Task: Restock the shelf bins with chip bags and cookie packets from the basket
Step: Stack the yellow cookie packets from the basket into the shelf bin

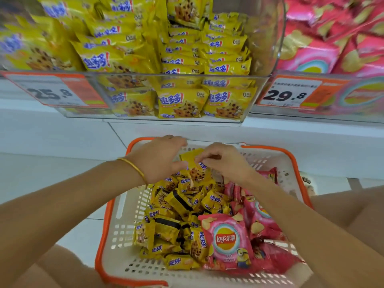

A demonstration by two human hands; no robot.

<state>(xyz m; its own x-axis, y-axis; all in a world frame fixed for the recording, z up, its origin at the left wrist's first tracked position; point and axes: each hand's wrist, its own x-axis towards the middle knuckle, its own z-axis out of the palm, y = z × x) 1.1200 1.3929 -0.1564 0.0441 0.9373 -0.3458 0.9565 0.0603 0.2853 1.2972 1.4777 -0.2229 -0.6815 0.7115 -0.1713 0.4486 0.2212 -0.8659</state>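
Pinching cookie packet (196,172) with both hands (158,157) (226,161).

One basket (99,235), lower centre. Two clear bins: cookie bin (262,94) upper centre, chip bin (353,116) upper right. Two price tags: 25.8 tag (56,92), 29.8 tag (291,94). Two hands: left hand (158,159), right hand (224,161). One bracelet (133,166). Cookie packets (178,261) and chip bags (226,240): heaped, overlapping, beyond exact count.

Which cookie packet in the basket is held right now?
The yellow packet at the far end of the basket, raised above the pile: left hand and right hand hold it; the rest lie loose.
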